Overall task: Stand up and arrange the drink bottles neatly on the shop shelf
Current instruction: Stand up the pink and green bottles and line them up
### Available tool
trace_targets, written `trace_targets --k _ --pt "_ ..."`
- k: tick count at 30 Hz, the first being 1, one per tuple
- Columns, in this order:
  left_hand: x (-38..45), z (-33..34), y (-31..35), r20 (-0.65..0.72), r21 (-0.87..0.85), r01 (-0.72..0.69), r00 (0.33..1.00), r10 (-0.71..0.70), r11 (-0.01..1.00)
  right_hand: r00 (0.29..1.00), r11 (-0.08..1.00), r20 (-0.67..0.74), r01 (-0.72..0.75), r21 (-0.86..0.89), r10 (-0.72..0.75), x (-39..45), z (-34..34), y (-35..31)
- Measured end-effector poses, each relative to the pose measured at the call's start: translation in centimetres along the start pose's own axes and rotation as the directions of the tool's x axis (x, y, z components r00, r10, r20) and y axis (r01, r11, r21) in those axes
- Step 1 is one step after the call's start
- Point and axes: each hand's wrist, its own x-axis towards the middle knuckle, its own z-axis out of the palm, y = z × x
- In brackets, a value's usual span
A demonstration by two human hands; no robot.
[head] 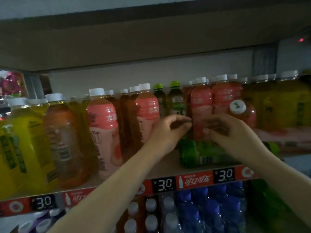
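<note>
Shelf (168, 167): crowded, dim shop row above red price strips.
Pink bottle (201, 105): stood upright mid-shelf, white cap, pink label.
Right hand (223, 130): curled around its lower body.
Left hand (170, 130): half open, fingertips nearing it, holding nothing.
Green bottle (202, 153): lay flat in front.
Risk: a nudge could topple neighbours.

Upright bottle (201, 105): on the shelf (165, 167), between left hand (165, 130) and right hand (225, 130).
Lying bottle (200, 153): on its side at the shelf's front edge, before the upright bottle, under the right hand.
Tilted bottle (242, 113): right of the hands, cap forward.
Price strip (193, 181): along the shelf's front edge.
Lower bottles (210, 209): below the shelf.
</note>
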Motion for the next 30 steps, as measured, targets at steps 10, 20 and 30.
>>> trace_targets --k 10,20,30 --pt "2.5 3.5 1.4 0.461 0.445 -0.087 0.875 -0.144 0.891 0.992 0.951 -0.123 -0.003 -0.310 -0.037 -4.5 -5.4 3.1" --pt "3.7 4.4 1.7 0.530 0.397 -0.093 0.835 -0.146 0.913 0.987 0.928 0.161 0.084 -0.362 -0.027 -3.4 -7.8 6.2" --pt "1.7 2.6 1.3 0.452 0.357 0.002 0.875 -0.175 0.934 0.978 0.966 0.206 0.088 -0.242 -0.038 -2.8 -8.0 6.1"
